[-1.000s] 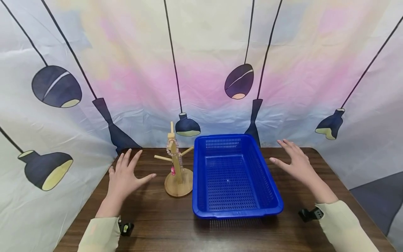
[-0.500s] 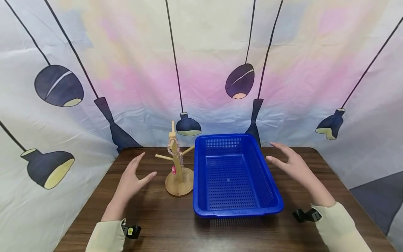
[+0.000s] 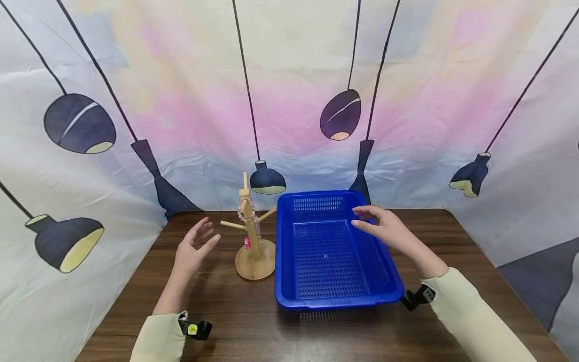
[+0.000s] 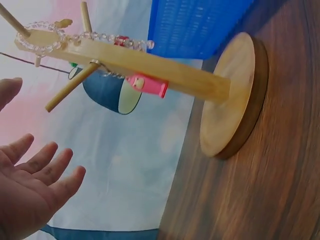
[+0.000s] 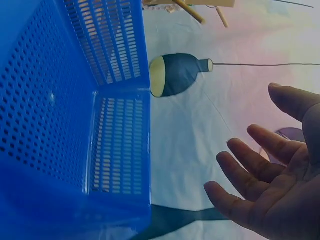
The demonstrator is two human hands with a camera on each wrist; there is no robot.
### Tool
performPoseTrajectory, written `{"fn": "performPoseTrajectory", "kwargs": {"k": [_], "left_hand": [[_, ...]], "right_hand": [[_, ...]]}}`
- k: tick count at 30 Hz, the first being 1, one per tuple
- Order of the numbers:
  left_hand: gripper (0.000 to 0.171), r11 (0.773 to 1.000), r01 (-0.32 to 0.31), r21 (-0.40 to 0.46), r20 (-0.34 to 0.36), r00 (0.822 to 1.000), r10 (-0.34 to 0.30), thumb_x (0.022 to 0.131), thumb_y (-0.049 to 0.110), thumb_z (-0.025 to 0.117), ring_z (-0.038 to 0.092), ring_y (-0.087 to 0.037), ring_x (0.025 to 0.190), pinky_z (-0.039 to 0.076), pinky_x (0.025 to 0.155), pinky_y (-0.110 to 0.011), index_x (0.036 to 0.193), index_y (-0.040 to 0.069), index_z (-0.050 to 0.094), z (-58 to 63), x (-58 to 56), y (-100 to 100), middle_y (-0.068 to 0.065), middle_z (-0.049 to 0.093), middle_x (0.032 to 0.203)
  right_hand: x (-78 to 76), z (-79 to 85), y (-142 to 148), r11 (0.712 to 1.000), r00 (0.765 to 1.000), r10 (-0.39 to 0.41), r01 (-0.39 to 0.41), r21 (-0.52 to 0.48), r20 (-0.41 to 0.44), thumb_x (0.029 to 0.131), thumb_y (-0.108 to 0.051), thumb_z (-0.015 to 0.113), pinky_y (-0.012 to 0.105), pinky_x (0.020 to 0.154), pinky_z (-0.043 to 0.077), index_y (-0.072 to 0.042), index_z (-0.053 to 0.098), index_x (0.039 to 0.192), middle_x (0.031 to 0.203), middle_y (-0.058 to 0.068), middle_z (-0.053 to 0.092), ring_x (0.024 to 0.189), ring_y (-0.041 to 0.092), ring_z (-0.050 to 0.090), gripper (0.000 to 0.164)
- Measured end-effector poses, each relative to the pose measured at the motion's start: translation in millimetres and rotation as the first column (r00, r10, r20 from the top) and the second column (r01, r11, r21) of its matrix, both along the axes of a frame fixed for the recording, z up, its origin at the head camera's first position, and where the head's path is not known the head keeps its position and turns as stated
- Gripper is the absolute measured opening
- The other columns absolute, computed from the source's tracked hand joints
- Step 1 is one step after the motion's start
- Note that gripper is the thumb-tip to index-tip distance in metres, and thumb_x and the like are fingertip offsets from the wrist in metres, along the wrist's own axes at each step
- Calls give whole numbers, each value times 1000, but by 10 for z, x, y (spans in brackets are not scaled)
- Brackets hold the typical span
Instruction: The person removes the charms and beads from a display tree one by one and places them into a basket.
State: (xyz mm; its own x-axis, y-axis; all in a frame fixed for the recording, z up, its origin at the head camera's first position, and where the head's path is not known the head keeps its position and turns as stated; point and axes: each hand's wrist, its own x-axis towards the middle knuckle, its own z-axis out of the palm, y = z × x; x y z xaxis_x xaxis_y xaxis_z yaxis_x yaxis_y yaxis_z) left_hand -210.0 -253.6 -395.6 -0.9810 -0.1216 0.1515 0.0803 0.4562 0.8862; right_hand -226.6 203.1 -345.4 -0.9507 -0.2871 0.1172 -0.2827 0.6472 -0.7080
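A wooden peg stand (image 3: 255, 251) with a round base stands upright on the table, left of a blue plastic basket (image 3: 282, 296). Clear and pinkish beaded bracelets (image 4: 44, 50) hang on its pegs, along with a pink figure charm (image 4: 150, 85). My left hand (image 3: 192, 254) hovers just left of the stand, fingers loosely bent and apart from it, holding nothing. Over the basket's right side hangs my right hand (image 3: 384, 229), its fingers relaxed and nothing in them. The right wrist view shows this right hand (image 5: 280, 175) beside the basket's perforated wall.
The dark wood table (image 3: 217, 327) carries the stand and the basket, which shows no contents. Behind its far edge hangs a pastel cloth (image 3: 298, 125) printed with dark lamps. Each wrist wears a small black camera (image 3: 196, 329).
My right hand has moved left, from beside the basket to over its right side. My left hand has turned, its fingers bending a little more. The stand and basket stay in place.
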Motion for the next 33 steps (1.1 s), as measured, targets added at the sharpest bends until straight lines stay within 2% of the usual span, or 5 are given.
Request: {"fn": "performPoseTrajectory", "kwargs": {"k": [3,9,16,24,33], "left_hand": [[62,995,9,95,7,1000,-10,104,20,62,49,26,105,41,89,5,158,7,34,-29,-23,36,-19,48,157],[58,960,-4,280,31,1000,-5,104,15,61,55,23,104,48,91,-1,156,7,38,-72,-43,103,21,58,127],[59,917,2,398,47,999,-23,105,20,59,59,17,106,54,93,-9,157,6,36,-99,-53,156,8,56,138],[58,850,43,525,-3,999,-49,106,12,55,62,12,107,54,91,-9,156,-4,32,-142,-91,223,29,61,110],[54,782,-4,623,-19,1000,20,105,9,55,65,9,104,56,94,-11,154,-5,37,-186,-149,331,24,63,109]], "right_hand": [[-32,11,-61,1000,1000,23,-23,3,-7,105,-35,60,59,104,53,-4,52,146,144,22,59,131,41,57,53],[-73,57,-143,998,998,60,-60,10,-26,104,-34,61,55,99,56,-4,55,144,136,21,64,124,38,61,50],[-133,149,-229,995,996,93,-92,-38,13,104,-30,62,53,103,55,-6,57,143,137,19,65,125,35,62,46],[-233,207,-449,987,990,143,-142,-76,12,103,-26,63,55,104,55,-4,57,142,138,22,64,125,37,63,45],[-297,187,-755,975,987,160,-160,-153,-8,102,-25,65,55,107,54,-7,60,139,137,19,65,125,35,63,41]]}}
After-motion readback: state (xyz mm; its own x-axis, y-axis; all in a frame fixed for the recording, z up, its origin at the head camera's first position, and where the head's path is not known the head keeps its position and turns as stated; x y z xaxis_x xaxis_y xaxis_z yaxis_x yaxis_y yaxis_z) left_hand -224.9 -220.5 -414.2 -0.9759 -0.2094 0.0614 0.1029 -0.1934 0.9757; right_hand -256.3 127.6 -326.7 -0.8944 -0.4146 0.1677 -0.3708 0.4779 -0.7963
